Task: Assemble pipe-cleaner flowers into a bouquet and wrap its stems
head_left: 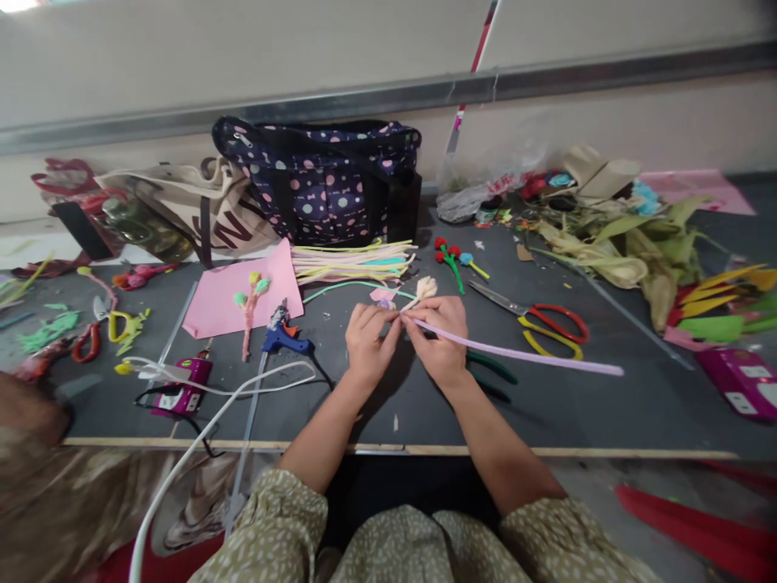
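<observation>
In the middle of the table, my two hands meet at the fingertips. My right hand [439, 334] is closed on a lilac pipe cleaner [546, 356], whose long free end sticks out to the right. My left hand [371, 346] pinches at the pipe cleaner's near end; the exact grip is hidden by the fingers. Just beyond the fingertips are a cream fluffy tuft [426, 287] on a thin stem and a small purple piece [386, 304]. Dark green-handled pliers [491, 372] lie partly under my right wrist.
Scissors [534, 316] lie to the right, a blue glue gun [285, 332] to the left. Behind are a pipe cleaner bundle [352, 263], pink paper [206, 304] and a dotted bag [328, 178]. Dried husks [643, 243] sit far right. A white cable [200, 437] crosses the front edge; another person's arm [30, 409] is at left.
</observation>
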The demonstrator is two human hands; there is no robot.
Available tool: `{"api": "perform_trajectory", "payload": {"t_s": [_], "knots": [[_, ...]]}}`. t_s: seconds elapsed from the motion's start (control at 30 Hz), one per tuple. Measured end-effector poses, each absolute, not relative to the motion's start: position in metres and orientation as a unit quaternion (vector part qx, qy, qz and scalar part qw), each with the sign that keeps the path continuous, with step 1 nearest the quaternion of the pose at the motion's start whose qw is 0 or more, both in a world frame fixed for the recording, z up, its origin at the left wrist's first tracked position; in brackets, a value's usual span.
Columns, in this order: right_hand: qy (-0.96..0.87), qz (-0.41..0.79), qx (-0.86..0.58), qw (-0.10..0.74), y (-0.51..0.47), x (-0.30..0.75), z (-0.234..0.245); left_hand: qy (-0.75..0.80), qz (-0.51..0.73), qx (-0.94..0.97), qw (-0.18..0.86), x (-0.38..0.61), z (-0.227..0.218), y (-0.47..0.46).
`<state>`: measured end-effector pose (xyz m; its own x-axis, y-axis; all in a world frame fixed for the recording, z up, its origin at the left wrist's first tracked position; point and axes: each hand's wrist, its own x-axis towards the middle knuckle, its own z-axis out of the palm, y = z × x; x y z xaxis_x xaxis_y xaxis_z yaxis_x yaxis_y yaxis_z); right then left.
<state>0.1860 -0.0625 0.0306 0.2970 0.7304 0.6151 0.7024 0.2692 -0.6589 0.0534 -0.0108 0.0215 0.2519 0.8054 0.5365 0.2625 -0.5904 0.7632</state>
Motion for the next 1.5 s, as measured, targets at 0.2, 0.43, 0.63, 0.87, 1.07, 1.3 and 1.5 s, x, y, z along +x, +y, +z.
{"api": "perform_trajectory", "payload": {"t_s": [0.2, 0.43, 0.63, 0.87, 1.07, 1.3, 1.5], "knots": [[-0.577, 0.020, -0.585, 0.569, -0.060, 0.185, 0.028, 0.324, 0.521, 0.758, 0.221, 0.055, 0.022, -0.010], [-0.558, 0.066, -0.578, 0.593, -0.060, 0.186, 0.031, 0.333, 0.527, 0.722, 0.299, 0.057, 0.024, -0.011], [-0.524, 0.141, -0.572, 0.615, -0.058, 0.187, 0.034, 0.340, 0.524, 0.648, 0.436, 0.058, 0.022, -0.012], [-0.486, 0.241, -0.542, 0.642, -0.057, 0.191, 0.032, 0.327, 0.503, 0.539, 0.592, 0.060, 0.026, -0.014], [-0.462, 0.309, -0.513, 0.654, -0.056, 0.194, 0.029, 0.302, 0.443, 0.491, 0.687, 0.058, 0.027, -0.011], [-0.480, 0.276, -0.558, 0.618, -0.056, 0.201, 0.034, 0.377, 0.443, 0.593, 0.556, 0.059, 0.023, -0.007], [-0.494, 0.277, -0.569, 0.597, -0.056, 0.203, 0.035, 0.383, 0.453, 0.676, 0.437, 0.056, 0.024, -0.005]]}}
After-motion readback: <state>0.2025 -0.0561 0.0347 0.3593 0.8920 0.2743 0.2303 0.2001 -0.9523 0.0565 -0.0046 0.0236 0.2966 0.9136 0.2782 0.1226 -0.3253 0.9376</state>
